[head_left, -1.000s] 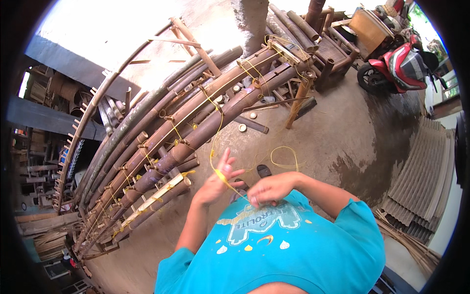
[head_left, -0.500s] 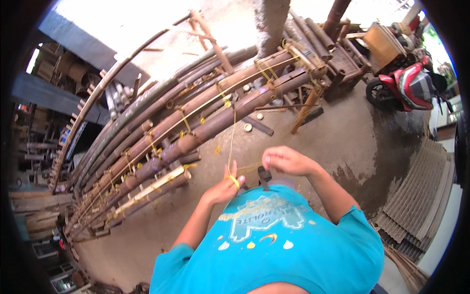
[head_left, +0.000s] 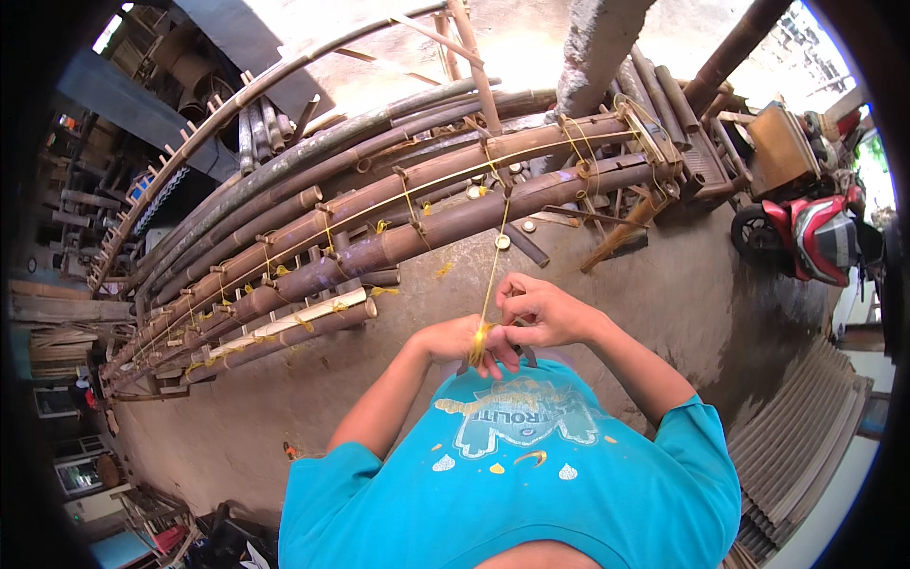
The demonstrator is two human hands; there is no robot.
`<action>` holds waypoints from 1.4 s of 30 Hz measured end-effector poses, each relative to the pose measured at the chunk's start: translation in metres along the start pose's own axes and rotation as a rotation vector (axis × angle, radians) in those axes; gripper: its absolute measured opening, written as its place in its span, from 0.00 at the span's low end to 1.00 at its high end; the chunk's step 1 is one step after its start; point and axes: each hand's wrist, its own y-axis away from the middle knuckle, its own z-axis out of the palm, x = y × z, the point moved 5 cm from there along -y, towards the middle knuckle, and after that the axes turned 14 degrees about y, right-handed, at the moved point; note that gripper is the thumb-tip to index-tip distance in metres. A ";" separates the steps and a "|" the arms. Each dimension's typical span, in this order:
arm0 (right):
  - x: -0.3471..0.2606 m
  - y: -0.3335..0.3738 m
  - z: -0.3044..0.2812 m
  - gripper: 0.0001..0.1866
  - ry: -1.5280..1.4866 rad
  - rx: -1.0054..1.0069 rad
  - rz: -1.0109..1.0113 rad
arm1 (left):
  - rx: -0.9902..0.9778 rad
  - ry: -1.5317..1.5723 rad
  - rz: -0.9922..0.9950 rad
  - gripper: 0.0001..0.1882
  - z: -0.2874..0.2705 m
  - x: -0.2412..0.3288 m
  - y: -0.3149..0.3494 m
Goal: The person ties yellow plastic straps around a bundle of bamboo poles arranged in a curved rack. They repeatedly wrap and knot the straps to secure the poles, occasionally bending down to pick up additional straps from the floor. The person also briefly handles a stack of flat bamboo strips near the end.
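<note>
Yellow twine (head_left: 494,270) runs down taut from the bamboo frame to my hands, in front of my blue shirt. Several turns of it wrap round my left hand (head_left: 457,339), whose fingers point down and curl a little. My right hand (head_left: 540,311) meets the left one at the wound twine, its fingers bent in a pinch; the strand in them is too thin to see clearly. Ahead lies the long brown bamboo pole (head_left: 417,242), with yellow ties and short pegs along it. A second, parallel bamboo pole (head_left: 355,211) lies just beyond.
More bamboo poles (head_left: 284,156) are stacked behind the frame. A concrete pillar (head_left: 599,52) rises at the back. To the right stand a red motorcycle (head_left: 806,232) and a stack of corrugated sheets (head_left: 801,427). Round pale pieces (head_left: 502,242) lie on the concrete floor (head_left: 398,379).
My right hand has come in from the right to meet my left hand, which has turned palm down. More twine is wound round the left hand. The view has shifted.
</note>
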 end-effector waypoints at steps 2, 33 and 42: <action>-0.016 -0.009 -0.001 0.05 0.045 0.063 -0.103 | -0.050 0.033 0.088 0.43 0.006 0.010 0.005; -0.001 -0.049 0.079 0.08 0.333 0.302 0.234 | 0.517 0.740 0.636 0.17 -0.078 -0.032 0.067; 0.061 -0.034 0.071 0.15 -0.336 0.185 0.490 | 0.659 0.471 0.685 0.15 -0.051 0.016 -0.011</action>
